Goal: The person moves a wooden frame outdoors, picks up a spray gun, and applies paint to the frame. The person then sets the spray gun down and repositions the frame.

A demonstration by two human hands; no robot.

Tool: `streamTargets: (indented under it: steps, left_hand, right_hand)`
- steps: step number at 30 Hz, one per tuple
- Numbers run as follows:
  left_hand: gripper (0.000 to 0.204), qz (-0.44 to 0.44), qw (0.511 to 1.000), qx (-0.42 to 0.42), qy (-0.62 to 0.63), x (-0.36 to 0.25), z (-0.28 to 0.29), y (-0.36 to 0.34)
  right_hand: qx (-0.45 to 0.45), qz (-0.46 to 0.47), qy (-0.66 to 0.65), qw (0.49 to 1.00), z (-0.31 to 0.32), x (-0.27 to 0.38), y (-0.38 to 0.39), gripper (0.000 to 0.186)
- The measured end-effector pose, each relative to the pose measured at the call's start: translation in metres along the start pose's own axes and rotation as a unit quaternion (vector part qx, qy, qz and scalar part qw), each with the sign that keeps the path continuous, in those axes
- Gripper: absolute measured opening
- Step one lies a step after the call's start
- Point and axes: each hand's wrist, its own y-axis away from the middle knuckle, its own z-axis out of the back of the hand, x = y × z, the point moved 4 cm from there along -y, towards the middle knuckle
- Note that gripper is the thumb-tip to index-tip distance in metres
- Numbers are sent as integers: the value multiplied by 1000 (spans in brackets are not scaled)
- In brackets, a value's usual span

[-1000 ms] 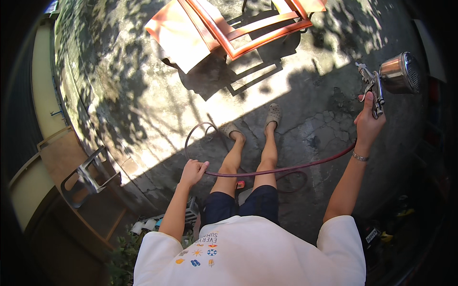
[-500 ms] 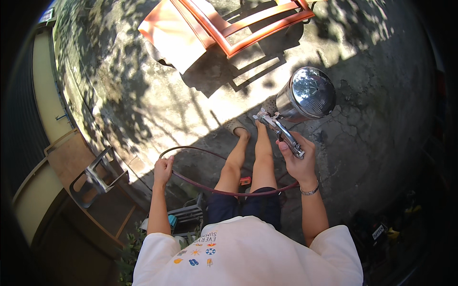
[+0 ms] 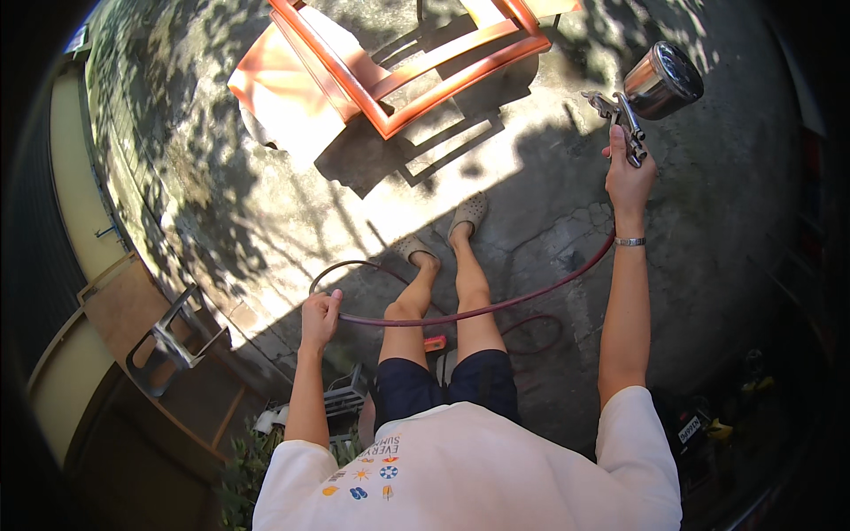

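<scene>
Silver metal cup-fitted spray gun point(image 3: 648, 96) at two o'clock.
Right hand point(image 3: 630, 184) grips it; left hand point(image 3: 320, 320) encloses dark-red flexible hose point(image 3: 496, 307), eight o'clock. Glossy orange rectangular frame point(image 3: 469, 83), twelve o'clock, apart: visible bars coloured; work remaining indeterminable.

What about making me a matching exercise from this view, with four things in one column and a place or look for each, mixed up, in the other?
Things:
1. spray gun
2. hose
3. orange frame
4. shoes

Places or looks:
A. in the sunlight at the top of the view
B. beige, with small holes
C. held up in the right hand
D. dark red, gripped by the left hand

Right pairs: 1-C, 2-D, 3-A, 4-B
</scene>
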Motion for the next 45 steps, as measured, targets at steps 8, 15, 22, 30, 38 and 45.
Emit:
streamTargets:
  steps: [8, 15, 22, 30, 38, 45]
  left_hand:
    - [55, -15, 999, -18, 23, -30, -15, -15]
    - [54, -11, 1000, -18, 1, 5, 8, -2]
    - [53, 7, 1000, -21, -4, 73, 61, 16]
    - [53, 18, 999, -36, 7, 114, 96, 27]
    - [52, 10, 999, -24, 20, 83, 80, 17]
    - [53, -28, 999, -27, 24, 17, 48, -4]
  right_hand:
    - [-101, 0, 73, 992, 30, 31, -76, 43]
    - [57, -58, 57, 995, -18, 43, -7, 41]
    - [150, -36, -13, 988, -81, 94, 117, 34]
    - [299, -14, -61, 952, -113, 162, 221, 29]
    - [250, 21, -1, 968, -111, 144, 180, 28]
    - [42, 17, 45, 998, -63, 41, 48, 36]
